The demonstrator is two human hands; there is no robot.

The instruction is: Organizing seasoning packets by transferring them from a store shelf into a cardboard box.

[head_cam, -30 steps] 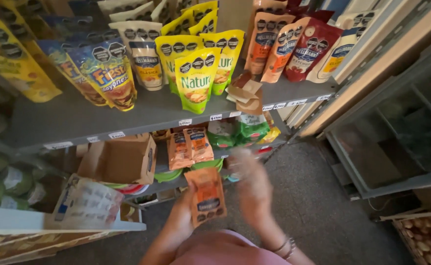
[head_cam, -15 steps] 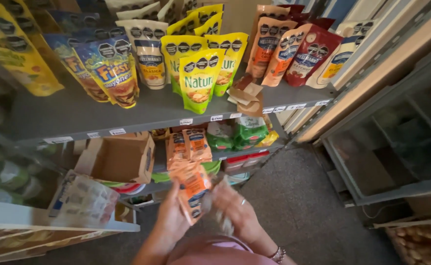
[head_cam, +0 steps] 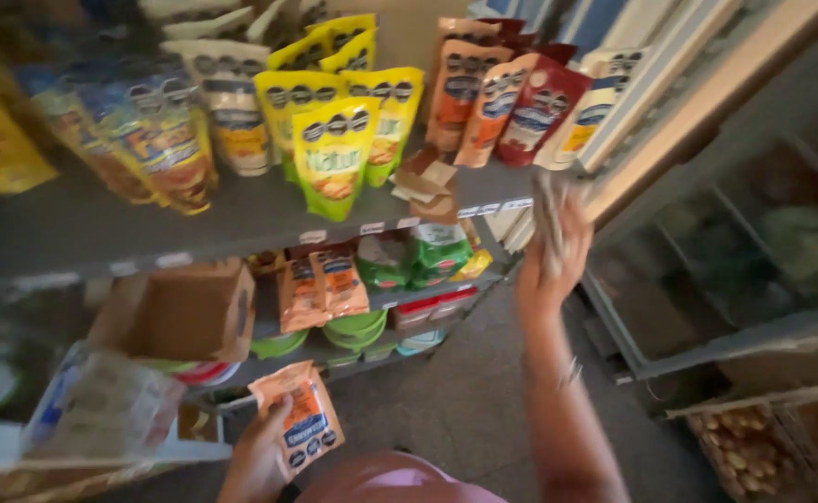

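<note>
Restocking is mid-step: your left hand [head_cam: 258, 456] grips an orange pouch [head_cam: 299, 428] low before the lower shelf [head_cam: 427, 289], near its front edge; your right hand [head_cam: 550, 261] is raised, blurred, closed on another pouch [head_cam: 548, 216] at the upper shelf [head_cam: 241, 219] right corner; next, seat it upright among the red pouches [head_cam: 539, 107]
</note>
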